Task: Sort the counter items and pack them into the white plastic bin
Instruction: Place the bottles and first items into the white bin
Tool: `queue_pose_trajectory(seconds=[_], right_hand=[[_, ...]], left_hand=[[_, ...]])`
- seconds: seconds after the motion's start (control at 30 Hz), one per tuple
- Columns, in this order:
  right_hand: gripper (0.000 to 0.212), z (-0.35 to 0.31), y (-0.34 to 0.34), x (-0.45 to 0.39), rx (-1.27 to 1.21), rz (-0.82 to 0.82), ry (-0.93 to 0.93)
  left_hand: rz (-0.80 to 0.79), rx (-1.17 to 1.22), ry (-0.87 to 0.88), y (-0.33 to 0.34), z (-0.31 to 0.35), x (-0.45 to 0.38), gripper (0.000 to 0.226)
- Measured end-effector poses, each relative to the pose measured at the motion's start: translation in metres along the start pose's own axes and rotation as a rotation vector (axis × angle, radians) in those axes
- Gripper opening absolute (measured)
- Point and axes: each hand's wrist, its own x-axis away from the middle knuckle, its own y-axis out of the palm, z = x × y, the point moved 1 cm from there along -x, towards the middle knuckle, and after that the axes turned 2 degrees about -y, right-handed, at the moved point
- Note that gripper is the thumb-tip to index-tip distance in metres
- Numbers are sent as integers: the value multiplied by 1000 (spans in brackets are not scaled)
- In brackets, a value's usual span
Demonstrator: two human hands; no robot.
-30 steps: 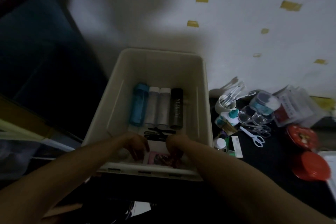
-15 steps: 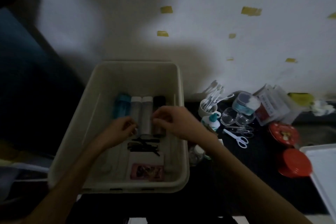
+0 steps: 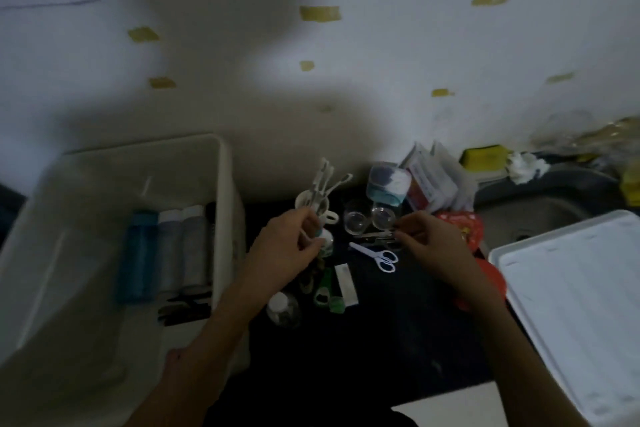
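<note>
While my left hand (image 3: pixel 289 246) pinches a small white-capped bottle (image 3: pixel 325 241) and my right hand (image 3: pixel 429 246) pinches metal tweezers (image 3: pixel 375 235), white bin (image 3: pixel 221 184) sits left; blurry dimness risks knocking the cup (image 3: pixel 308 202) of sticks.

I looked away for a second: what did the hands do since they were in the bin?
Both hands left the white bin for the counter items: the left hand now grips a small white bottle, the right hand reaches the metal tweezers. The bottles stayed in the bin.
</note>
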Motion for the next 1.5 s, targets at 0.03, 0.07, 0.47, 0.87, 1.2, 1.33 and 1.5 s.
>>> queue_pose_trajectory(seconds=[0.03,0.07,0.47,0.87,1.2,1.33,1.5], right_hand=[[27,14,-5,-6,20,-9,21],[31,27,-9,-13,43,-20,37],[78,91,21,-109,181,-199,-36],[91,114,55,-139,286,-210,-101],[62,91,47,-138,428,-111,-199],[29,49,56,-134,108,-203,-283],[27,18,104,-148,-123,-541,9]], left_hand=[[-17,-34,1,15,5,-13,22],[-34,-79,1,29,10,-26,26],[-192,-530,-142,154,12,-142,70],[-227,-606,-181,177,-15,-162,87],[46,-474,-83,125,16,-140,40],[198,-513,-271,62,8,-139,46],[-181,-604,-472,48,-39,-169,78]])
